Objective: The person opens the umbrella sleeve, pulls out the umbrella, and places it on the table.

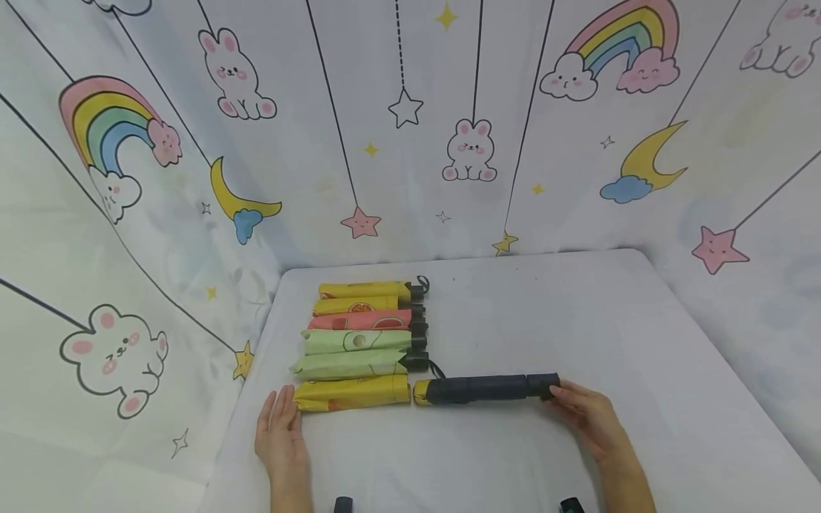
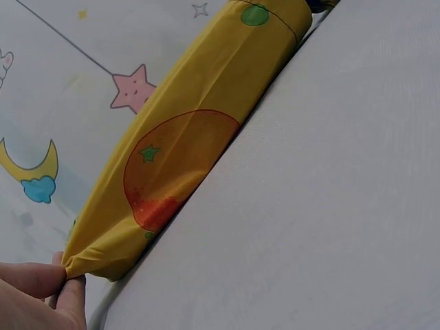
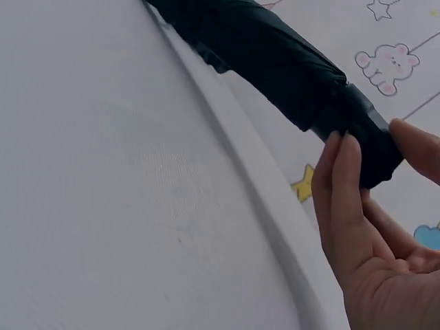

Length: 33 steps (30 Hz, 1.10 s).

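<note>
Near the front of the row lies a yellow fruit-print umbrella sleeve [image 1: 353, 394], with an orange fruit printed on it in the left wrist view. My left hand [image 1: 282, 431] pinches its left end between thumb and finger [image 2: 72, 302]. End to end with the sleeve's right end is a folded black umbrella [image 1: 487, 389] that has a yellow patch at its left tip. Between fingertips and thumb, my right hand [image 1: 586, 420] holds the umbrella's black handle [image 3: 368, 141]. From these views I cannot tell whether the umbrella's tip touches the sleeve.
Behind the sleeve, several covered umbrellas lie side by side: light green [image 1: 355, 364], pink [image 1: 359, 320] and yellow [image 1: 362, 290], black handles to the right. All lie on a white-covered table [image 1: 526, 313]. A patterned curtain [image 1: 423, 192] hangs behind. Two dark objects [image 1: 343, 504] show at the bottom edge.
</note>
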Tool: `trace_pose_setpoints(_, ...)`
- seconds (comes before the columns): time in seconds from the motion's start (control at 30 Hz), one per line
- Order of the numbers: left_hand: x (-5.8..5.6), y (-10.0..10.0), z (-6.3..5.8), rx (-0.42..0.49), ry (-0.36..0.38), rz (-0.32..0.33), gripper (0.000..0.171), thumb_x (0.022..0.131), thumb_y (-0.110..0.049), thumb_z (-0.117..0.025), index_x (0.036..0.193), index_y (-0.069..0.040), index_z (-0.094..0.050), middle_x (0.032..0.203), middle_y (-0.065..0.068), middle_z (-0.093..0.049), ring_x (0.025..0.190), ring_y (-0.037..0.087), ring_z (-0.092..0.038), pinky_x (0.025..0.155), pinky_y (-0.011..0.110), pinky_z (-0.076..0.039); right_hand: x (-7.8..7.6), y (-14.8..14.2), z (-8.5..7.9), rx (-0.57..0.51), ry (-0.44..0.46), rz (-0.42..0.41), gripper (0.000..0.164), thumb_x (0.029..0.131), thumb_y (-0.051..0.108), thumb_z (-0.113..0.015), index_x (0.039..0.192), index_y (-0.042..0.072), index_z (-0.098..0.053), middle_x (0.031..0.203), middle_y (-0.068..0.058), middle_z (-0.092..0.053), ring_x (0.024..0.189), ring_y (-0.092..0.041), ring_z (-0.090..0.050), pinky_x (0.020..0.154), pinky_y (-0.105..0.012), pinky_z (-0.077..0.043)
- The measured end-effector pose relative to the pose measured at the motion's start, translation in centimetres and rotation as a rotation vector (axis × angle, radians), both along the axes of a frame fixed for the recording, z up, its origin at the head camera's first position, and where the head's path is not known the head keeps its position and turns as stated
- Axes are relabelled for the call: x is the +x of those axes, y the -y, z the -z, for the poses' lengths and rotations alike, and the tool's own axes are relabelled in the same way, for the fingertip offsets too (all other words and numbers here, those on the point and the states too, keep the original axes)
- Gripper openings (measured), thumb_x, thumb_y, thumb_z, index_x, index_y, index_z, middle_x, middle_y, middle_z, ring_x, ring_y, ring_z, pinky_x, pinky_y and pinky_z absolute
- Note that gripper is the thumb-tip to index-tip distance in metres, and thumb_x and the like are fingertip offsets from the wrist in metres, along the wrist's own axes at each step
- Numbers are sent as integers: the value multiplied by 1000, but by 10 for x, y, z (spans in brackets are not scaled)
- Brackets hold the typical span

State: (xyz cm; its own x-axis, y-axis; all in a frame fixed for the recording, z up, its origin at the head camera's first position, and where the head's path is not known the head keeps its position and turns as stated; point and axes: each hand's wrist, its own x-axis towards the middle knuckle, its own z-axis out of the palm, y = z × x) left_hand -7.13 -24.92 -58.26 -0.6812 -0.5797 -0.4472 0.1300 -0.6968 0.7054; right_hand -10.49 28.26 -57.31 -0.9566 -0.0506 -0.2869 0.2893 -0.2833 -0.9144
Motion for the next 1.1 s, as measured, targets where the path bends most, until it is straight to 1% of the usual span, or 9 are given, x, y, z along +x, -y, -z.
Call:
trace_pose_setpoints(0.1,0,0,0,5,-4,-3,67,102,6,-62,160,-18,-39,163,9,-43,143,15,-51,110,23,-47,0,-6,0,153,18,-24,31,98,3,-70,128,-8,-69,116,3,-75,103,-12,-75,92,-25,-60)
trace_pose_setpoints(0.2,1,1,0,11,-9,-6,67,102,7,-61,160,-18,-39,164,9,-43,143,15,-51,110,23,-47,-1,-10,0,296,41,-60,50,97,12,-75,137,-13,-59,129,-8,-71,105,-8,-72,92,-22,-59)
trace_pose_setpoints(0.33,0,0,-1,10,-10,-1,68,101,7,-61,161,-18,-39,164,9,-42,143,15,-51,111,23,-47,-2,-13,0,446,68,-90,60,94,22,-80,140,-11,-58,140,-20,-64,104,-3,-70,89,-19,-58)
trace_pose_setpoints(0.63,-1,-2,-1,2,-19,7,69,101,7,-62,161,-17,-38,164,10,-43,142,14,-52,114,25,-44,-7,-12,-2,636,54,-78,63,89,33,-85,136,-5,-65,137,-20,-66,99,-4,-73,84,-14,-56)
trace_pose_setpoints(0.73,-2,-2,-1,4,-9,14,68,101,5,-62,161,-18,-38,164,9,-43,142,13,-52,114,25,-43,-6,-12,-4,710,26,-87,63,89,36,-85,134,-4,-67,135,-22,-67,98,-9,-75,93,-25,-58)
trace_pose_setpoints(0.83,-2,-2,-1,0,1,20,68,102,4,-63,161,-19,-39,163,8,-44,142,13,-52,115,25,-43,-6,-12,-7,761,15,-92,63,88,40,-85,133,-1,-69,129,-19,-71,97,-16,-76,104,-52,-53)
trace_pose_setpoints(0.9,-2,-2,-1,-8,4,24,67,102,4,-62,161,-19,-39,163,9,-44,142,14,-52,116,25,-42,-5,-12,-9,783,20,-89,63,87,42,-86,132,2,-70,125,-17,-73,96,-18,-76,105,-65,-48)
trace_pose_setpoints(0.97,-2,-2,-1,-13,6,26,67,103,4,-61,161,-18,-38,163,9,-44,142,14,-52,116,25,-42,-5,-13,-11,798,19,-91,62,86,42,-87,131,3,-71,123,-17,-74,95,-18,-77,103,-70,-46)
trace_pose_setpoints(1.1,-1,-2,-2,-13,11,28,66,103,3,-61,161,-18,-39,163,9,-44,142,14,-52,114,25,-43,-7,-14,-14,826,22,-102,63,86,44,-86,130,3,-72,120,-16,-75,94,-17,-76,100,-64,-50)
